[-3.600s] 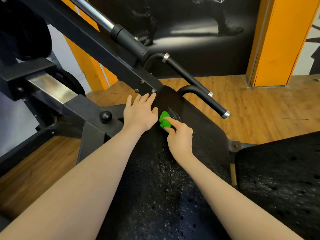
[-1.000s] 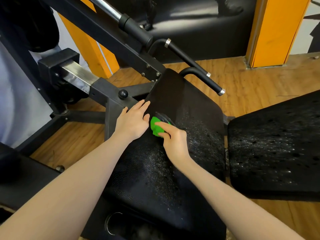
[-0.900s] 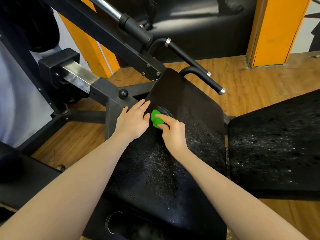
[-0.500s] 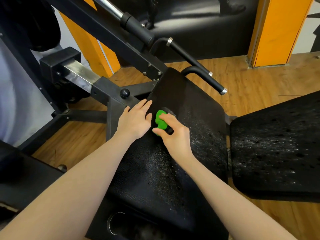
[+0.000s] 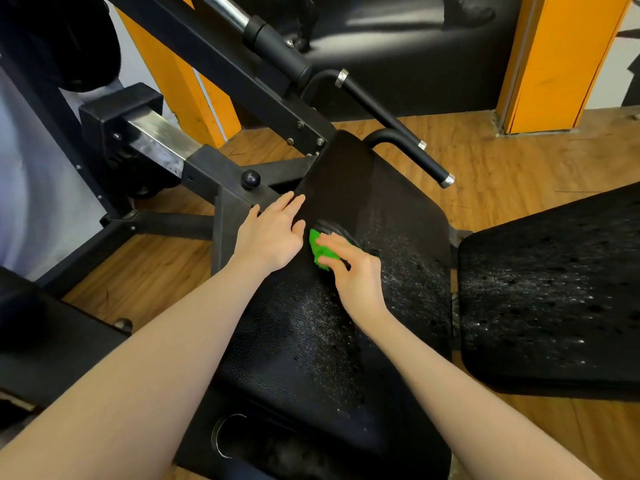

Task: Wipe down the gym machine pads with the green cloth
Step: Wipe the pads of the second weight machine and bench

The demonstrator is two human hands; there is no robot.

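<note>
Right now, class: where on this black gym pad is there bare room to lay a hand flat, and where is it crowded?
Free: the far dry stretch of the black textured machine pad, toward the black curved handle bars, and the near speckled part between the forearms. Crowded: the middle left edge, where the left hand rests flat beside the right hand holding the green cloth.

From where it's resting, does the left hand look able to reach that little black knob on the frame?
Probably yes. The left hand lies flat on the near pad's left edge, holding nothing, and the black knob sits just beyond its fingertips with open space between. The right hand holds the green cloth well clear.
</note>
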